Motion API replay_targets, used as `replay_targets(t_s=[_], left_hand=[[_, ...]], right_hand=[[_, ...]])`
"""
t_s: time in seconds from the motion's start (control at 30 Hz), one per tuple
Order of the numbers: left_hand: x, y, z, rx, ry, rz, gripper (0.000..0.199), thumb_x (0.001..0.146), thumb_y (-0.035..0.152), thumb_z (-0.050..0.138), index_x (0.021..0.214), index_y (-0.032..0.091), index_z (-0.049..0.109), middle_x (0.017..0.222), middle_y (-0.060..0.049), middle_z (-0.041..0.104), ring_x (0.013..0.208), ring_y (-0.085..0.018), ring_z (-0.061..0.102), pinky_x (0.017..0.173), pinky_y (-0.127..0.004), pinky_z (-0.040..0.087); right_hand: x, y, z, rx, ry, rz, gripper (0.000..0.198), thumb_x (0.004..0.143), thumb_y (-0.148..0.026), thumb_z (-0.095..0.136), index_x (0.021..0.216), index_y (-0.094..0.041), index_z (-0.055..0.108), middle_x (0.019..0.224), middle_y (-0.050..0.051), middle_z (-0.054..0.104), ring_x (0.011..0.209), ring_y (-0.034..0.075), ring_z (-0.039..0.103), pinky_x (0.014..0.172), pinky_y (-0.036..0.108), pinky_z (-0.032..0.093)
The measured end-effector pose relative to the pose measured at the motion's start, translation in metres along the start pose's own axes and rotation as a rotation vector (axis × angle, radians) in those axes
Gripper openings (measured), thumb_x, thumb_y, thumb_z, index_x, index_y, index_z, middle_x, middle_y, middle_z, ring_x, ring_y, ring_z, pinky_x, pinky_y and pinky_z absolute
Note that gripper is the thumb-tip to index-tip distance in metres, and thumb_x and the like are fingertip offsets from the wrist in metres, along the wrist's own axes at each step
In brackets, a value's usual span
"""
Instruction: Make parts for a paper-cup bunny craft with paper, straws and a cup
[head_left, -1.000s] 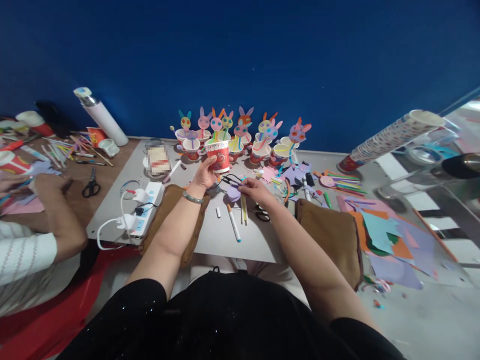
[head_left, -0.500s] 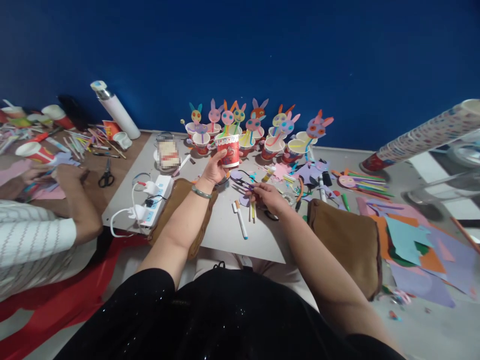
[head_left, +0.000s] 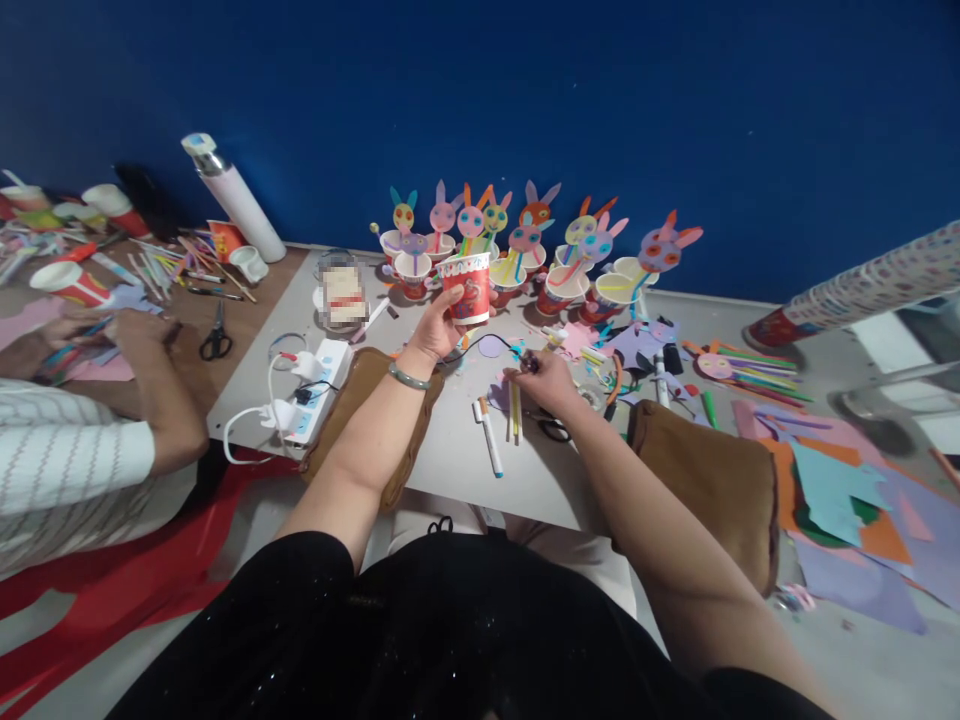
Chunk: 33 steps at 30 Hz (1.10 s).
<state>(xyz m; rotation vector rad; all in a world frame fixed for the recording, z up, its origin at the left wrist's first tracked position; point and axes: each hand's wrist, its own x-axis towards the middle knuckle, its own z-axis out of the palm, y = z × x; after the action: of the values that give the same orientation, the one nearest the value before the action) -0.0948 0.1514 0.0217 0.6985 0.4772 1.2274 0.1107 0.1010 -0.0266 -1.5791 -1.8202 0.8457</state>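
Left hand (head_left: 439, 328) round a red cup (head_left: 472, 292), right hand (head_left: 546, 380) pinching a blurred dark item (head_left: 530, 362), marker (head_left: 491, 443) between the forearms (head_left: 345, 455), paper rabbits (head_left: 471, 222) beyond both hands.

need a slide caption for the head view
Left hand holding a red paper cup, right hand with a small dark object, paper rabbits standing in cups behind.

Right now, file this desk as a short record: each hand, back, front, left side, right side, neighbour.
Left hand: grips a red cup, upright
Right hand: pinches a dark item, too unclear to name
Back: rabbit-headed cups before the blue wall
Front: marker lying on the grey table
Left side: power strip, plugs in it
Right side: brown pouch, coloured paper, cup stack
Neighbour: a striped sleeve, far left
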Motion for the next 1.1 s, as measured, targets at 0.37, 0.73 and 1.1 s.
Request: replay_targets(t_s=[0.37,0.73,1.1], left_hand=[[0.002,0.01,-0.004,-0.017,0.082,0.024,0.037,0.083,0.046,0.06,0.101,0.016,0.07,0.098,-0.008,0.075,0.105,-0.026,0.07,0.076,-0.03,0.057],[0.001,0.016,-0.005,-0.035,0.072,0.059,0.042,0.087,0.05,0.055,0.106,0.016,0.07,0.095,-0.008,0.075,0.103,-0.025,0.071,0.073,-0.028,0.058],[-0.001,0.013,-0.002,0.004,0.102,0.028,0.049,0.084,0.053,0.058,0.116,0.017,0.067,0.107,-0.008,0.074,0.102,-0.023,0.072,0.075,-0.028,0.059]], right_hand=[[0.049,-0.004,0.027,-0.5,-0.058,-0.25,0.011,0.07,-0.013,0.053,0.074,-0.018,0.062,0.081,0.011,0.066,0.082,0.026,0.053,0.073,0.035,0.036],[-0.004,-0.029,0.031,-0.567,-0.31,-0.596,0.015,0.083,-0.014,0.052,0.079,-0.019,0.065,0.083,0.008,0.067,0.087,0.021,0.054,0.078,0.031,0.035],[-0.063,-0.045,0.066,-0.336,-0.401,-0.799,0.008,0.084,-0.015,0.056,0.085,-0.017,0.064,0.117,0.013,0.068,0.113,0.025,0.059,0.095,0.037,0.046]])
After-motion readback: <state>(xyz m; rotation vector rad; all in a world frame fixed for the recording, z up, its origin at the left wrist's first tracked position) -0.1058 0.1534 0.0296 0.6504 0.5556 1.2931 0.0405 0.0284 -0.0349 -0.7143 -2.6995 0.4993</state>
